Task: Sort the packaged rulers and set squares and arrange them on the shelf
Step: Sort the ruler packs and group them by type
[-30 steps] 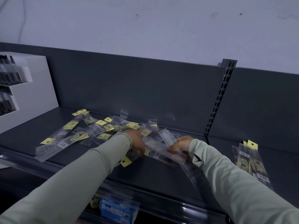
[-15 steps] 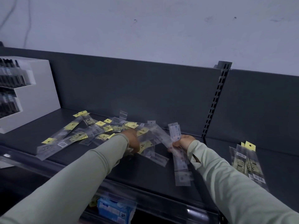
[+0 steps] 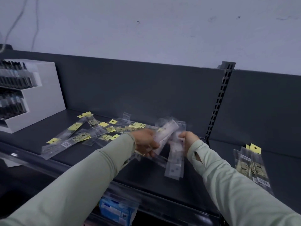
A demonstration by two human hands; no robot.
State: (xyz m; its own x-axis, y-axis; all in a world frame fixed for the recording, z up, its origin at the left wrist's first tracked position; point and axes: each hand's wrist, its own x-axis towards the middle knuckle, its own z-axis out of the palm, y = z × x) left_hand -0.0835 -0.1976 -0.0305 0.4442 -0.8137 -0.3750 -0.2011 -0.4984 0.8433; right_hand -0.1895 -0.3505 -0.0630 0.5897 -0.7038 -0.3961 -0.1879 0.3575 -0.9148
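Packet (image 3: 166,132) in left hand (image 3: 145,142) higher, blurred.

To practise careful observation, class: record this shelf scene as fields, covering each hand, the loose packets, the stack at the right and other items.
left hand: grips a clear packet, tilted up toward the right
right hand: grips hanging clear packets, count blurred
loose pile: yellow-tagged packets scattered on the shelf, left of the hands
neat stack: packets lying on the shelf's right section
other: white display box far left; blue package on a lower level
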